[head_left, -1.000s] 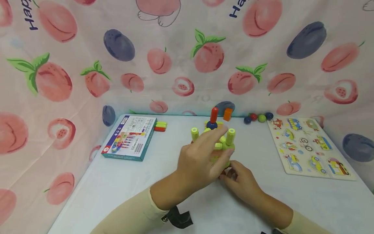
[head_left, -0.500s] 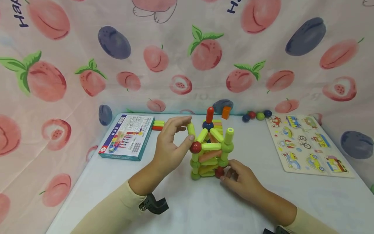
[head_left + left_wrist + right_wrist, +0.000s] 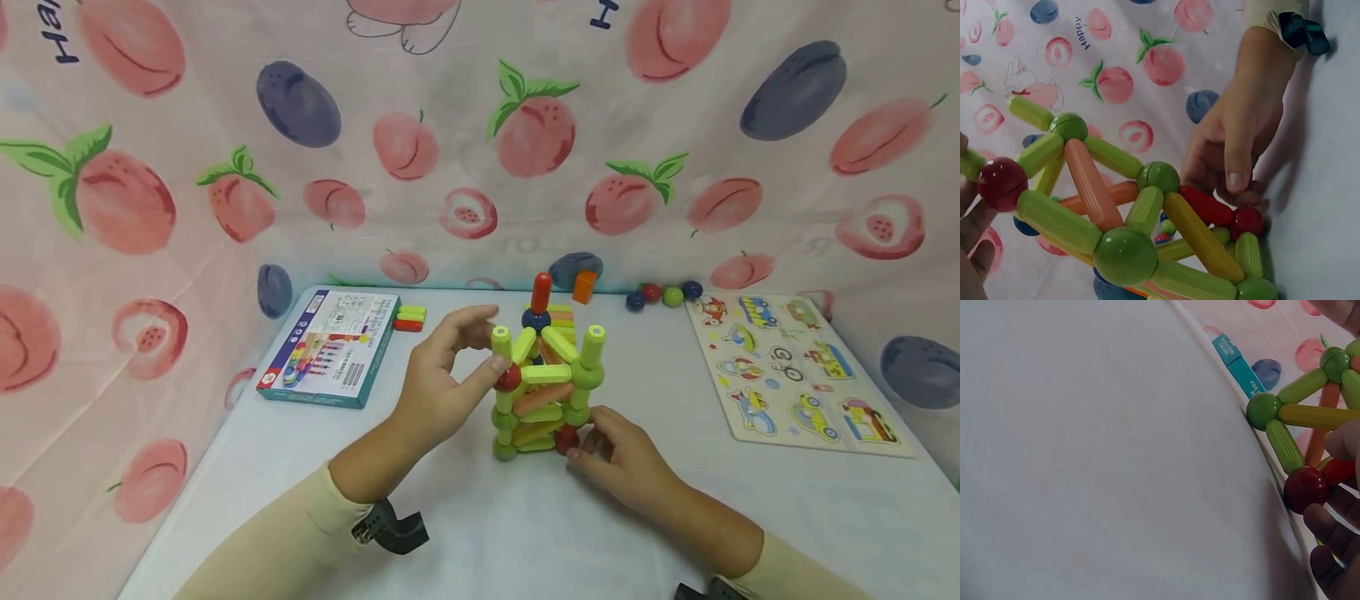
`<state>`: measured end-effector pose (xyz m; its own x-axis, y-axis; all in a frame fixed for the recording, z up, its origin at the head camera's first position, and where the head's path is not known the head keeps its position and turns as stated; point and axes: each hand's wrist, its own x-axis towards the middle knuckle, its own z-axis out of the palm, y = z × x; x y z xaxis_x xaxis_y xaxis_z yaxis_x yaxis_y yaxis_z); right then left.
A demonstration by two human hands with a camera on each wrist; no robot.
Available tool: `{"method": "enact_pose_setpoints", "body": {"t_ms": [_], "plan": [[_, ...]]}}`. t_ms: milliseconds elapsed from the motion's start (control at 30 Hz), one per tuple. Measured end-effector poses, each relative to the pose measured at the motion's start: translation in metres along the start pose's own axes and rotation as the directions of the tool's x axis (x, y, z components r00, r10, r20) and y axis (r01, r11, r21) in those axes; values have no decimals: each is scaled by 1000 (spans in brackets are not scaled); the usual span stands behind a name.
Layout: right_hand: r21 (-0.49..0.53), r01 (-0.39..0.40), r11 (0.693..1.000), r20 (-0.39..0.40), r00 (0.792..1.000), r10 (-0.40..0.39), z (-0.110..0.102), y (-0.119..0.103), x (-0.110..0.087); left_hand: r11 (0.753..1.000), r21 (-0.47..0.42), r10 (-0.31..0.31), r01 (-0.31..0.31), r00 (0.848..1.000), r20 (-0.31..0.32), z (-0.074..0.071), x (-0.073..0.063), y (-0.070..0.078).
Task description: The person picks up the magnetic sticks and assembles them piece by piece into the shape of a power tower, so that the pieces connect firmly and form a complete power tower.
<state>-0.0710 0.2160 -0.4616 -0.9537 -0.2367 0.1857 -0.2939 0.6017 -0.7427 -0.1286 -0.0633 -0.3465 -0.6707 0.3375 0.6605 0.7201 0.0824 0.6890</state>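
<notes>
A building-toy structure point(image 3: 546, 374) of chunky sticks and balls stands on the white table in the head view. My left hand point(image 3: 435, 392) is at its upper left corner, thumb and fingers pinching an upright green stick point(image 3: 501, 340) just above a red ball point(image 3: 509, 378). The fingertips behind that stick are partly hidden. Low on the right, my right hand point(image 3: 630, 467) steadies the base with curled fingers at another red ball point(image 3: 566, 438). In the left wrist view a red stick point(image 3: 1207, 206) runs from this ball beneath the right fingers.
A toy box point(image 3: 330, 348) lies left, with loose sticks point(image 3: 409, 318) beside it. More sticks point(image 3: 561, 315) lie behind the structure, near an orange block point(image 3: 584, 287). Several balls point(image 3: 672, 296) sit at the back right, beside a picture puzzle board point(image 3: 795, 375). A fruit-print cloth point(image 3: 465, 150) hangs behind.
My left hand has moved from in front of the structure to its upper left corner. The green stick there leaned half a second ago and now stands upright. My right hand stays at the base.
</notes>
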Motion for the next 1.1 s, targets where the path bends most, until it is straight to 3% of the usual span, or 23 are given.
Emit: {"method": "enact_pose_setpoints", "body": {"t_ms": [67,133,367,467,533,600,700,800,900,1000,1100], "plan": [[-2,3,1000,0,1000,-3,0,0,0,997,-4,-75,75,997,18,0,-2,-1],[2,12,1000,-1,1000,-12,0,1,0,994,13,-109,108,994,33,0,-2,-1],[59,51,997,55,997,-54,-12,7,8,993,5,-115,115,992,49,1,-3,-3],[78,49,996,59,997,-54,-31,24,28,994,-7,-113,113,992,63,2,-4,-5],[-2,17,1000,-8,1000,-17,-47,39,51,994,-12,-110,111,991,73,2,-5,-6],[-146,-49,988,-103,994,34,-63,57,77,994,-19,-105,107,991,78,3,-7,-8],[-403,-150,903,-185,980,80,-81,80,116,995,-33,-89,92,993,78,3,-9,-10],[-593,-170,787,-153,984,97,-90,94,143,993,-99,-52,58,996,66,3,-9,-15],[-697,-179,694,-112,984,141,-95,98,157,980,-196,-37,44,998,44,3,-1,-25],[-725,-208,657,-106,976,192,-101,95,165,960,-270,-55,70,997,59,3,19,-39],[-732,-217,646,-83,969,232,-109,93,171,956,-269,-83,122,985,153,4,42,-56]]}}
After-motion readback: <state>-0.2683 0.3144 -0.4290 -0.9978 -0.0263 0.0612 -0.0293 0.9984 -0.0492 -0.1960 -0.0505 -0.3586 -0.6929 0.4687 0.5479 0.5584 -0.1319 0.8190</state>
